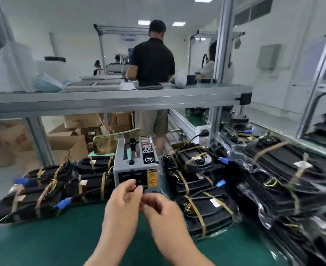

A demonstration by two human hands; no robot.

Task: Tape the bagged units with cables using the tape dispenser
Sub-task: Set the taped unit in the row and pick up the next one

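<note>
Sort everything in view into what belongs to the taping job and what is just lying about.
Job: tape dispenser; bagged units on the left; bagged units on the right; left hand and right hand, both at the dispenser's outlet.
Lying about: cardboard boxes; upper shelf; person in a black shirt.

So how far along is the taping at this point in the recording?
Done: the left stack and right stack of bagged units flanking the tape dispenser carry tan tape bands. In hand: the left hand and right hand meet at its outlet, probably drawing a strip; blur hides it. Left: whether the far-right pile is all taped is unclear.
</note>
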